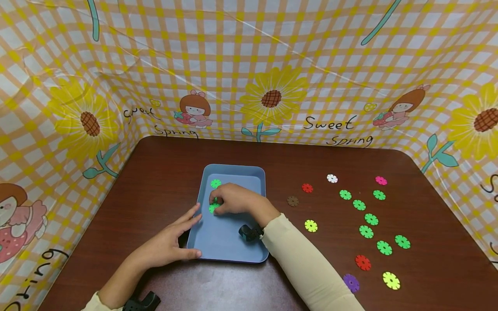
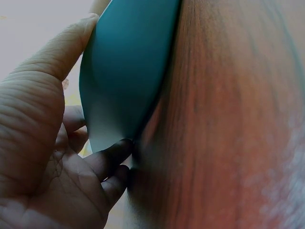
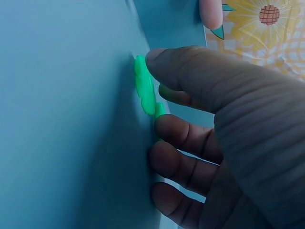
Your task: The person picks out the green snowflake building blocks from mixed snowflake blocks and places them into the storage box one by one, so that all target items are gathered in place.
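A blue tray (image 1: 229, 242) lies on the table, with several green notched discs inside near its left wall. My right hand (image 1: 237, 199) reaches into the tray with bent fingers. Its thumb and fingertips are around a green disc (image 3: 145, 88) low over the tray floor, and a second green piece (image 3: 160, 110) shows by the fingers. Another green disc (image 1: 215, 183) lies farther back in the tray. Spread along the tray's left side, my left hand (image 1: 167, 244) touches the rim with its fingertips, its thumb at the near left corner.
Right of the tray, loose discs lie scattered: several green ones (image 1: 366, 232), red (image 1: 363, 262), yellow (image 1: 311, 226), brown (image 1: 292, 201), white (image 1: 332, 178), pink (image 1: 381, 180) and purple (image 1: 351, 283). A checked cloth (image 1: 272, 52) hangs behind and beside the brown table (image 1: 163, 172).
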{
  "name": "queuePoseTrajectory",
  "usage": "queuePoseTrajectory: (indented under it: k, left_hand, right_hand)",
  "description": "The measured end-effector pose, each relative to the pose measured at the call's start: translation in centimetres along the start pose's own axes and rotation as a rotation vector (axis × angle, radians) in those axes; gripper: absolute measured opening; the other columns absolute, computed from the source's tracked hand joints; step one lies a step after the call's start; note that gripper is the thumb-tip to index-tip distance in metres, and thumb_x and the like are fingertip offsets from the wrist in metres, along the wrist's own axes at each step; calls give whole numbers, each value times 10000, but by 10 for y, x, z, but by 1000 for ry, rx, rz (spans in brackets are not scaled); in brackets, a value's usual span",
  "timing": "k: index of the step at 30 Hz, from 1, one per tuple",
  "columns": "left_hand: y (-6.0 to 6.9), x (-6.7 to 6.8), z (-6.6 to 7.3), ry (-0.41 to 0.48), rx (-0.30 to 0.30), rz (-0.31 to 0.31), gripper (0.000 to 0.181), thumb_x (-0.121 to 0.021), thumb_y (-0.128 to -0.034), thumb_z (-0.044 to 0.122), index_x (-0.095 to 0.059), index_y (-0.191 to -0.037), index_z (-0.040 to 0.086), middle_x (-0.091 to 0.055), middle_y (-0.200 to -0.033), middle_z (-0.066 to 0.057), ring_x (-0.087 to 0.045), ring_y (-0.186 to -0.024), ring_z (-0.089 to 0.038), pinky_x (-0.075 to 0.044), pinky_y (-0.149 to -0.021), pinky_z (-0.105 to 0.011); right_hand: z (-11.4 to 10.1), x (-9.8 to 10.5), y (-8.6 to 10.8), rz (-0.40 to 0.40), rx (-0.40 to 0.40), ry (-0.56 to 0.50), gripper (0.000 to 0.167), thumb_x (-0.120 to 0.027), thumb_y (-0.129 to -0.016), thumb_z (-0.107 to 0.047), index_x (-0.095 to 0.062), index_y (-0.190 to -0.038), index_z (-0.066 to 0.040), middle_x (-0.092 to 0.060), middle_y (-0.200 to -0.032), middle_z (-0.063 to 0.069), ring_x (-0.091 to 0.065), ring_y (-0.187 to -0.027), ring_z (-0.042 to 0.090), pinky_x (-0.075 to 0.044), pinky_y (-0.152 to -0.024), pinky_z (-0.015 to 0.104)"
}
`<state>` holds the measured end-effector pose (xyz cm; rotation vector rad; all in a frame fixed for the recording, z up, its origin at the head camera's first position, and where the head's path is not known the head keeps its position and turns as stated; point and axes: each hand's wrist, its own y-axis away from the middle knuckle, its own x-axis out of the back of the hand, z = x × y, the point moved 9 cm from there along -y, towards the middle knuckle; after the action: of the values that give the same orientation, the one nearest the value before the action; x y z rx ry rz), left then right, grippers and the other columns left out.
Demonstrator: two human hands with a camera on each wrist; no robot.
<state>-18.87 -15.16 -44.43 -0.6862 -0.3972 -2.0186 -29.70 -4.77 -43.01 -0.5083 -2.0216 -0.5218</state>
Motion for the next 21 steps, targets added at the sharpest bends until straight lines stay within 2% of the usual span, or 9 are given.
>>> queuePoseTrajectory:
  k: [12,16,21]
  left_hand:
    - [0,-1,-1,4,-5,-3,953,-825,-812,392,-333,-1538,20,-102,-1663,5,-151,-1488,-229,-286,-1099,-562]
    - [0,-1,-1,9,-6,-2,956,-822,-812,401,-331,-1539,21,-101,-1664,8,-148,-1489,-227,-281,-1100,-566]
    - [0,0,-1,4,-5,0,956,-823,-810,407,-337,-1536,19,-104,-1663,7,-149,-1489,-233,-272,-1103,-571]
  right_hand:
    - [5,7,5,16,-29,-82,240,-740,-907,-199,-714,-1134,-128,-632,-916,-33,-559,-811,121,-475,-742,283]
    - [7,12,9,38,-50,-112,285,-738,-910,-206,-703,-1177,-112,-633,-946,-21,-559,-824,126,-476,-751,285]
    - [8,18,14,75,-39,-121,289,-738,-910,-206,-702,-1178,-103,-647,-986,12,-562,-846,133,-478,-761,287]
